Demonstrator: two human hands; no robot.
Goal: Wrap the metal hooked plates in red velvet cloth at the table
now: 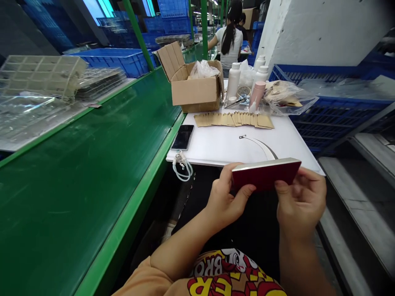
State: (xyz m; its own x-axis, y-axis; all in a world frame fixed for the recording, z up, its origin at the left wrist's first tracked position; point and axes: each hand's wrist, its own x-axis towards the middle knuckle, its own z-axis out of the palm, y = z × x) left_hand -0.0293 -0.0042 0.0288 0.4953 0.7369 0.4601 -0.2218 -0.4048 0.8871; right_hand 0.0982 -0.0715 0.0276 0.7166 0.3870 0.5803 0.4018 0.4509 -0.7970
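A dark red flat case with a pale silvery edge is held up in front of me, above my lap near the table's front edge. My left hand grips its left end, thumb on the red face. At the right end my right hand pinches it, the thumb pressed on the lower part of that face. Behind the case, a thin curved strip, pale and dark, runs across the white table to a small metal tip. Whether the strip joins the case is hidden.
A row of overlapping brown paper envelopes lies across the table, with an open cardboard box and white bottles behind. A phone lies at the left edge. Beside the table runs a green conveyor belt. Another person sits further back.
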